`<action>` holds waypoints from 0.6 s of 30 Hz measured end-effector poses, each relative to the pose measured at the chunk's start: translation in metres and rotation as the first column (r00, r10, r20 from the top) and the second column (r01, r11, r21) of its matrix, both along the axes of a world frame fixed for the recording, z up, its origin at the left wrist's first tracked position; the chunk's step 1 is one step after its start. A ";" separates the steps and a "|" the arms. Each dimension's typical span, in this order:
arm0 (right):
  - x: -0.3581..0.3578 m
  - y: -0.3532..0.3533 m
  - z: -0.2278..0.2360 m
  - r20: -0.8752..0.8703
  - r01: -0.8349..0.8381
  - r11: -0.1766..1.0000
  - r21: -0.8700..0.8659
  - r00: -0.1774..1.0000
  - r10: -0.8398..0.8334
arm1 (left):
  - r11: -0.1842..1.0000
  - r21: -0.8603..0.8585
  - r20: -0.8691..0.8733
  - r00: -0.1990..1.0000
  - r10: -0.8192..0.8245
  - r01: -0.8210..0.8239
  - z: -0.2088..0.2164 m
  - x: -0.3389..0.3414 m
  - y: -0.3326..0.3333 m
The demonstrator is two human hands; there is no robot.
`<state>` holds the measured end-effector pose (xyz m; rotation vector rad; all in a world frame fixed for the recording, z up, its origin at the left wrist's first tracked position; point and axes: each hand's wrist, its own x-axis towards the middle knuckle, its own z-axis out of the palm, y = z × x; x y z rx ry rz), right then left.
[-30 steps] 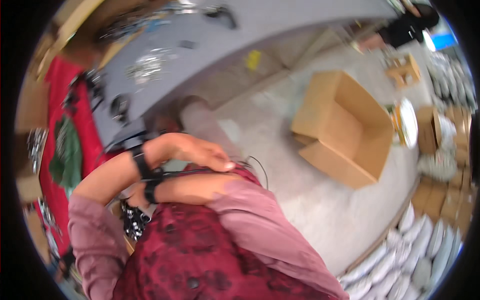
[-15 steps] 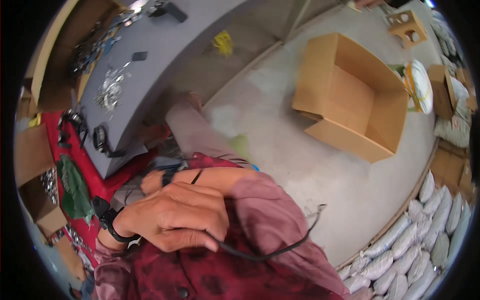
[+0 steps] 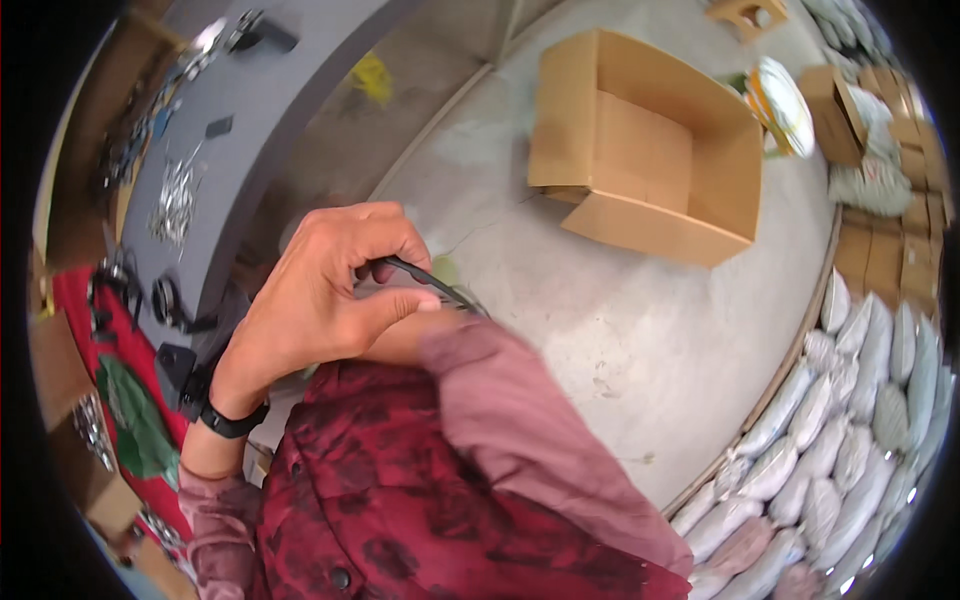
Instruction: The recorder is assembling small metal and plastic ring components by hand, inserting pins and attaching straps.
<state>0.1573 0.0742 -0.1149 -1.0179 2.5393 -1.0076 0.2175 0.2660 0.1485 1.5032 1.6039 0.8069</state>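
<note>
My left hand (image 3: pixel 335 285), with a black band and a small dark device at its wrist, is raised before my chest. Its thumb and fingers are closed on a thin black strap (image 3: pixel 432 280). The strap slants down to the right, over my right forearm (image 3: pixel 400 338), where its far end blurs. My right arm crosses behind the left hand, and the right hand itself is hidden there. Left of my hands, on the grey table (image 3: pixel 265 130), lie a coiled black strap (image 3: pixel 172 305) and a heap of small silvery metal pieces (image 3: pixel 175 207).
A large open cardboard box (image 3: pixel 645 150) stands on the floor ahead to the right. Several filled pale bags (image 3: pixel 800 450) are piled at the right. Red cloth (image 3: pixel 75 290) and a green bag (image 3: pixel 130 415) lie at the left, near boxes of metal parts (image 3: pixel 95 430).
My left hand has moved up and away from my chest with the strap. The strap's loose end, which hung to the right, now runs over my right forearm. The right hand has become hidden.
</note>
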 end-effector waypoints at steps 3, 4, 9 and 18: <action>-0.039 -0.035 0.010 -0.020 -0.037 0.999 0.030 0.999 0.038 | 0.987 0.139 -0.225 0.973 -0.044 0.077 -0.007 0.014 0.022; -0.047 -0.041 0.012 -0.023 -0.047 0.998 0.032 0.999 0.048 | 0.985 0.138 -0.235 0.969 -0.072 0.107 -0.016 0.017 0.027; -0.061 -0.024 0.007 -0.003 -0.003 0.999 0.045 1.000 0.003 | 0.882 -0.074 0.229 0.853 0.468 -0.464 -0.045 0.012 0.047; -0.066 0.007 0.000 0.029 0.080 0.996 -0.032 0.996 -0.079 | 0.867 0.001 0.344 0.814 0.468 -0.499 -0.052 0.008 0.061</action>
